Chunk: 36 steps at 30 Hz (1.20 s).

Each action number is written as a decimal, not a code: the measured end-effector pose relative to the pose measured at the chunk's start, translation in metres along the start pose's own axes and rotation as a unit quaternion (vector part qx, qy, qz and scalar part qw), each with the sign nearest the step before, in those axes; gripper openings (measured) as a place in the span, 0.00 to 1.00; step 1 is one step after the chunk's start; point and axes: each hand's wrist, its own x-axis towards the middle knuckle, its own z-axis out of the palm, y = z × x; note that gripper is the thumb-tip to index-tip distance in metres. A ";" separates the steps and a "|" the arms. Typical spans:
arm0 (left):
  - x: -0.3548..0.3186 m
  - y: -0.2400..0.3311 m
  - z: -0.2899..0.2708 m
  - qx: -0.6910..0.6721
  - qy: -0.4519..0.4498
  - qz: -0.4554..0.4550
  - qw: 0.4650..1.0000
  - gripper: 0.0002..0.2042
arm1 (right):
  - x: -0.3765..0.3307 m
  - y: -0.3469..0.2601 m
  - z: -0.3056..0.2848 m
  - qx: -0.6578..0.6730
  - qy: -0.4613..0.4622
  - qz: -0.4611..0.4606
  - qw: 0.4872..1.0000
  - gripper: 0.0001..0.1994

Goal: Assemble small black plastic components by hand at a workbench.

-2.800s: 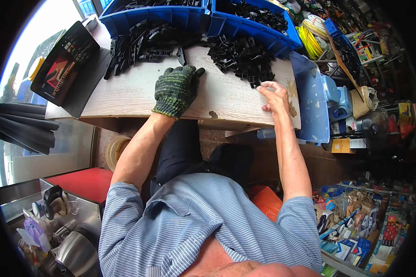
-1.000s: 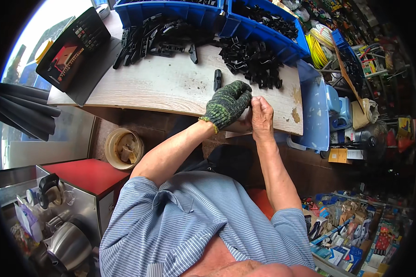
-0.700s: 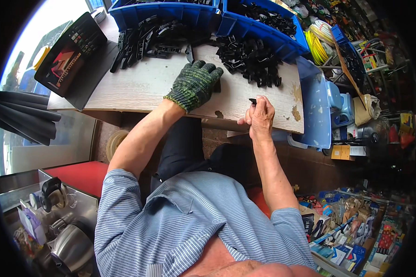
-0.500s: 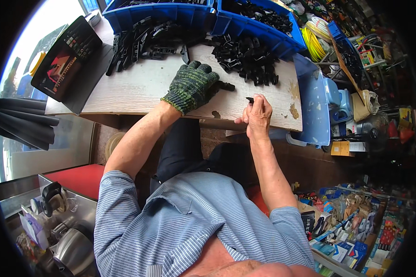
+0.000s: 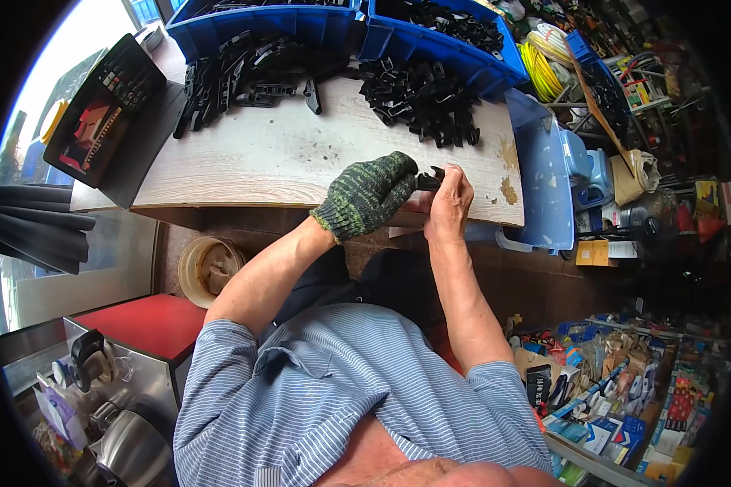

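Note:
My left hand point(image 5: 369, 195), in a green and black knitted glove, is closed around a black plastic part point(image 5: 425, 183) whose end sticks out to the right. My bare right hand point(image 5: 450, 204) pinches a small black piece point(image 5: 438, 173) against that end, just above the table's front edge. Fingers cover most of both pieces, so their exact shape is hidden. Farther back on the pale wooden table point(image 5: 244, 166) lie a heap of long black plastic parts point(image 5: 219, 85) on the left and a heap of smaller black plastic pieces point(image 5: 422, 101) on the right. One single black part point(image 5: 312, 96) lies between them.
Two blue bins point(image 5: 260, 34) point(image 5: 443, 53) of black parts line the table's back. A tablet point(image 5: 97, 114) leans at the left. A light blue tub point(image 5: 548, 187) stands beside the right edge. Below the table is a round bucket point(image 5: 193, 274).
My left hand has come nearer and to the right with the black part, meeting the small piece in my right hand. The view has shifted slightly, and more of the bucket shows.

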 end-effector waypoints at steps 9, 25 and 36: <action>0.001 0.004 0.036 -0.063 0.143 -0.062 0.986 0.12 | -0.013 -0.011 0.008 -0.013 -0.004 0.007 1.000 0.15; 0.003 0.020 0.065 -0.079 0.107 -0.100 0.986 0.19 | -0.006 -0.010 -0.009 -0.002 -0.060 -0.028 0.998 0.13; 0.022 -0.053 -0.072 0.473 0.138 -0.074 0.867 0.21 | 0.069 -0.068 -0.082 0.059 0.267 0.053 0.960 0.17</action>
